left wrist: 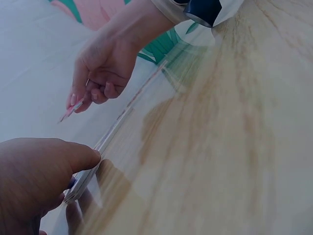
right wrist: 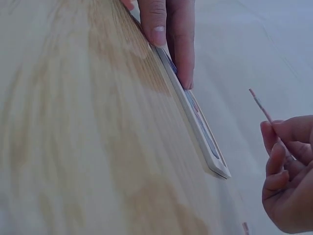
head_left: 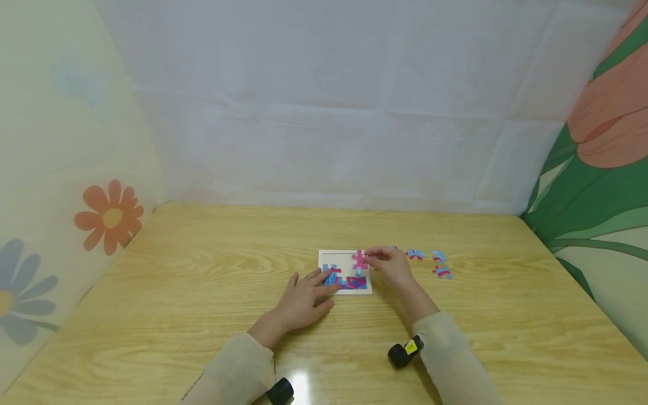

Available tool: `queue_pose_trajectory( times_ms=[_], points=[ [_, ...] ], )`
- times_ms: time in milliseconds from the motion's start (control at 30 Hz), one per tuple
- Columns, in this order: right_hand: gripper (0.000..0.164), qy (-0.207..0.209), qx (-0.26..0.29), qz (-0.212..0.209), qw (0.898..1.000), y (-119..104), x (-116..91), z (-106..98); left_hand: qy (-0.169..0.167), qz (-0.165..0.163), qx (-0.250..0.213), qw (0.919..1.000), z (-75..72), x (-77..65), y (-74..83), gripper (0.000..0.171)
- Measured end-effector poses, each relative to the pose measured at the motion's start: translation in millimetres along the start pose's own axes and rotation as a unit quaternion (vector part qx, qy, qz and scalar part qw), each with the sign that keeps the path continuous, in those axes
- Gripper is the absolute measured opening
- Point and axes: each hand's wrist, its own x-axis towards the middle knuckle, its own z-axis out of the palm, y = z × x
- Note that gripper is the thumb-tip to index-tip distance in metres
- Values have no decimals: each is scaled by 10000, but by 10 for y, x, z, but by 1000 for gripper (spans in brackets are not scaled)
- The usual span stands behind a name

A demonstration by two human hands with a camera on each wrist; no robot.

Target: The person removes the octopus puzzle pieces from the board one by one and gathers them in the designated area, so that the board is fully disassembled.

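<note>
- Head view: from above and behind the left grip (head_left: 302, 300) and right grip (head_left: 394, 268), facing forward and down over the desk (head_left: 212, 247) to a white cloth (head_left: 329, 124); the farthest of 3.
- Left wrist view: low, close, tilted, skimming the desk towards the right grip.
- Right wrist view: also low and tilted, facing the left grip.
- All 3 share the puzzle frame (head_left: 321, 260).

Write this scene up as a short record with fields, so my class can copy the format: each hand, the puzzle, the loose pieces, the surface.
Left hand: rests on the puzzle tray
Right hand: pinches a pink puzzle piece, raised above the tray
Puzzle: partly filled; fitted pieces along the near side
Loose pieces: several, right of the tray, one partly hidden by the right hand
Surface: wood-grain table
</note>
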Motion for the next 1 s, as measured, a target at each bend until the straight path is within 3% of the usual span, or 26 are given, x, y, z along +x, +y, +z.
queue_pose_trajectory(
  times_ms=[667,1000],
  points=[
    [23,108,492,-37,9987,52,-12,-344,23,0,26,10000,8,2,3,36],
    [26,146,364,55,9992,91,-23,-568,55,34,69,10000,22,9,-11,36]
  ],
)
